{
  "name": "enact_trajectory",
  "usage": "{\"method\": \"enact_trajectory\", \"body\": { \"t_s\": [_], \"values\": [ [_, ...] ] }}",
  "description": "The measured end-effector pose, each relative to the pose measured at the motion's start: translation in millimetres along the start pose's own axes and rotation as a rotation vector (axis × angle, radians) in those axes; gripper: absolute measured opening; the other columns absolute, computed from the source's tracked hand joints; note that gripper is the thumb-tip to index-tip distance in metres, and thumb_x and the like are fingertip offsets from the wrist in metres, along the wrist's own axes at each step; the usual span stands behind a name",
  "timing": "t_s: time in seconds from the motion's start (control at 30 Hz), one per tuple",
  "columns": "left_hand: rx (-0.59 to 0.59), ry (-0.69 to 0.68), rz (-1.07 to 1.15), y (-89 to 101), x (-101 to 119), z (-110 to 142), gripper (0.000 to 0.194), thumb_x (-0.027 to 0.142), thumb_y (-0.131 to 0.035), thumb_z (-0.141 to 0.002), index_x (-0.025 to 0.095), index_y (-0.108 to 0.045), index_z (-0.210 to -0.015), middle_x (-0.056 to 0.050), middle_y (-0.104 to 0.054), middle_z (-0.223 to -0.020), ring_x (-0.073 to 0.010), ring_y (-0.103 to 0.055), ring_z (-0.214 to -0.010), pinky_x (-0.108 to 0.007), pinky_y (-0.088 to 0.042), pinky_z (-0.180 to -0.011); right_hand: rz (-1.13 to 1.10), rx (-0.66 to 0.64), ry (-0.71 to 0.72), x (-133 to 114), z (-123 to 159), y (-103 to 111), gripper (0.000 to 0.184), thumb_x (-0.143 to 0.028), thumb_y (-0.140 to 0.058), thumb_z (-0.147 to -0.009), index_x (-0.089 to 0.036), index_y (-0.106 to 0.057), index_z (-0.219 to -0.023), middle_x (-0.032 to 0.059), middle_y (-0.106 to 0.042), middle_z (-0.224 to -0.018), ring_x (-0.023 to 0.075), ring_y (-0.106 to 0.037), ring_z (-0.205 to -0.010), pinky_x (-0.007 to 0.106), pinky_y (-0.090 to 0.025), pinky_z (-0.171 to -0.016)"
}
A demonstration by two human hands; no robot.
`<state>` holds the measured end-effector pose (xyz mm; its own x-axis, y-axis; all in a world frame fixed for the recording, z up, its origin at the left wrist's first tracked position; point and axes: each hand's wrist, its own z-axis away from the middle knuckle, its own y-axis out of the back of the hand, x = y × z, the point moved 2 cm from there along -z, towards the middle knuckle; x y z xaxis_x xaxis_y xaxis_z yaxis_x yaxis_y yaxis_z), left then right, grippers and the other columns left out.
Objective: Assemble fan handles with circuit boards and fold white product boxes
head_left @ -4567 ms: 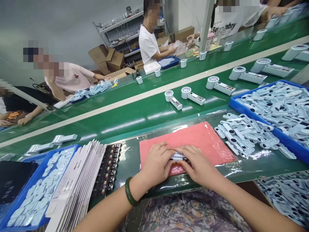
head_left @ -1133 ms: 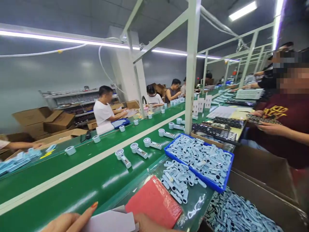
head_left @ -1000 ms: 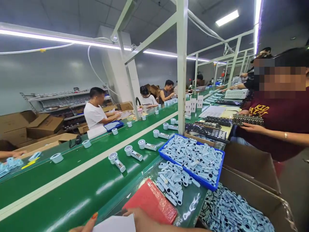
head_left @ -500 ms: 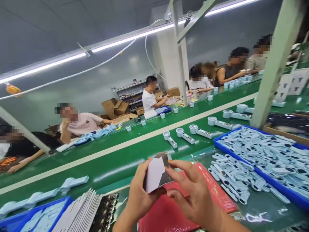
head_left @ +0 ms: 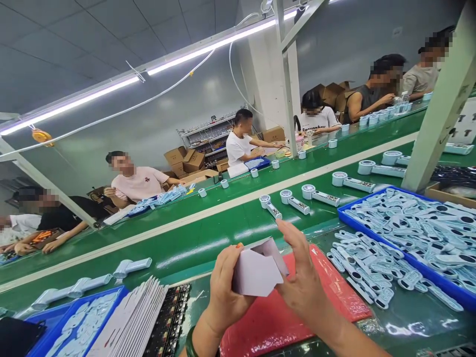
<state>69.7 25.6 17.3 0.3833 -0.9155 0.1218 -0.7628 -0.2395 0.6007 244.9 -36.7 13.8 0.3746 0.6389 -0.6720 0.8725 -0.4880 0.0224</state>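
Observation:
Both my hands hold a small white folded card box up above a red mat at the bench's front. My left hand grips its left side, fingers curled round it. On the box's right side my right hand pinches it, with the fingers raised. A green bangle sits on my left wrist.
Left of the mat lie a stack of flat white cards and black parts, then a blue tray. Right: loose pale blue parts and a full blue tray. White devices lie on the green conveyor. Several people sit opposite.
The view swung from the far right of the line back over the bench. My hands have lifted the white card from the mat and opened it into a box shape.

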Motion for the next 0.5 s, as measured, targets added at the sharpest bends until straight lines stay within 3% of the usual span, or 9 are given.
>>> {"method": "enact_trajectory", "body": {
  "t_s": [0.1, 0.17, 0.27, 0.33, 0.43, 0.5],
  "values": [
    [-0.005, -0.083, 0.084, -1.9, -2, 0, 0.098, 0.028, -0.079, -0.078, 0.034, -0.019, -0.156, -0.015, -0.053, -0.133, -0.028, -0.058, -0.115, -0.046, -0.054, -0.091, -0.139, -0.125, -0.031, 3, -2, -4, 0.025, -0.033, -0.058, -0.098, -0.031, -0.058, -0.122, 0.0062, -0.048, -0.142, 0.0228, -0.046, -0.133, 0.039, -0.046, -0.104],
    [-0.039, -0.14, 0.123, -1.3, -4, 0, 0.101, 0.021, -0.076, -0.079, 0.042, -0.014, -0.155, -0.013, -0.044, -0.14, -0.0277, -0.054, -0.121, -0.049, -0.053, -0.094, -0.194, -0.126, -0.018, 4, -1, -8, 0.015, -0.036, -0.054, -0.1, -0.029, -0.064, -0.109, 0.0057, -0.053, -0.133, 0.0217, -0.052, -0.126, 0.036, -0.049, -0.098],
    [-0.115, -0.149, 0.13, 3.3, -3, -2, 0.094, 0.017, -0.072, -0.079, 0.044, -0.021, -0.152, -0.013, -0.035, -0.147, -0.034, -0.044, -0.135, -0.062, -0.042, -0.104, -0.108, -0.072, 0.026, -1, 1, -12, 0.015, -0.03, -0.05, -0.1, -0.025, -0.064, -0.104, 0.0081, -0.055, -0.127, 0.0233, -0.053, -0.121, 0.04, -0.048, -0.099],
    [-0.133, -0.122, 0.143, 8.4, -1, -5, 0.085, 0.018, -0.071, -0.078, 0.042, -0.028, -0.147, -0.013, -0.033, -0.148, -0.038, -0.039, -0.14, -0.065, -0.04, -0.106, -0.042, -0.067, 0.068, -9, 1, -12, 0.016, -0.024, -0.047, -0.099, -0.024, -0.063, -0.102, 0.009, -0.056, -0.125, 0.0243, -0.055, -0.119, 0.043, -0.048, -0.1],
    [-0.075, -0.09, 0.187, 15.3, 3, -11, 0.077, 0.023, -0.073, -0.077, 0.042, -0.033, -0.139, -0.013, -0.036, -0.145, -0.0374, -0.046, -0.135, -0.059, -0.047, -0.101, -0.062, -0.098, 0.075, -17, -6, -9, 0.029, -0.026, -0.04, -0.102, -0.026, -0.063, -0.119, 0.0103, -0.057, -0.131, 0.0268, -0.055, -0.123, 0.044, -0.049, -0.101],
    [0.035, -0.039, 0.233, 19.3, 3, -14, 0.082, 0.029, -0.081, -0.074, 0.043, -0.031, -0.137, -0.012, -0.044, -0.138, -0.0347, -0.053, -0.128, -0.054, -0.05, -0.097, -0.168, -0.146, 0.047, -16, -14, -10, 0.043, -0.039, -0.037, -0.104, -0.025, -0.049, -0.144, 0.0127, -0.051, -0.143, 0.0301, -0.051, -0.131, 0.046, -0.048, -0.105]
  ]
}}
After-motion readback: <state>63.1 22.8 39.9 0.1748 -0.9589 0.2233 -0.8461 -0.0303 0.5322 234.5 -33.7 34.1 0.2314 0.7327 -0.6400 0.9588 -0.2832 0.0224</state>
